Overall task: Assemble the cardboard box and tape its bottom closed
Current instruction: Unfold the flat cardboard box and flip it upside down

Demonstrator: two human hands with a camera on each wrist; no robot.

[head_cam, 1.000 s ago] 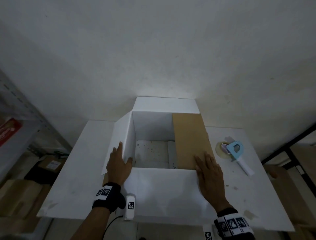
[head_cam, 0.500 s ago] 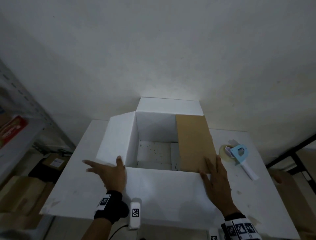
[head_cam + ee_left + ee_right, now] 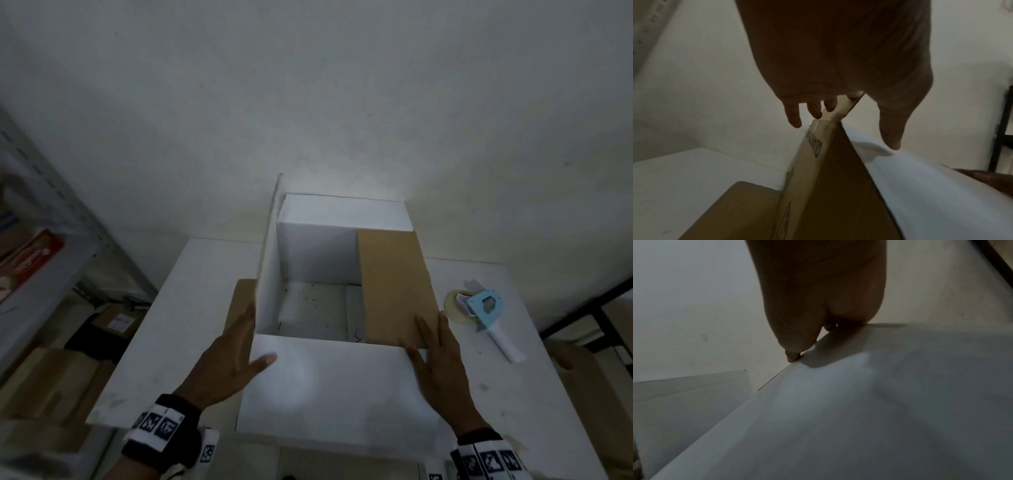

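The cardboard box [image 3: 318, 260], white inside and brown outside, stands open-topped on the white table [image 3: 191, 308]. Its near flap [image 3: 329, 383] lies spread toward me. The right flap [image 3: 394, 284] is folded inward, brown side up. The left flap [image 3: 269, 260] stands upright. My left hand [image 3: 239, 349] lays straight fingers against that flap's brown outer face [image 3: 830, 178], thumb over the near flap. My right hand [image 3: 438, 363] rests flat where the right and near flaps meet, its fingertips [image 3: 792, 357] at the near flap's edge. A blue tape dispenser [image 3: 484, 308] lies right of the box.
A wall rises just behind the table. A metal shelf [image 3: 44, 240] with packages stands at the left, with cardboard boxes [image 3: 51, 383] on the floor below it. A black frame [image 3: 603, 308] and more cardboard stand at the right.
The left flap, which lay spread outward, now stands upright. My left hand moved from its near edge to its outer face. My right hand stayed on the right flap.
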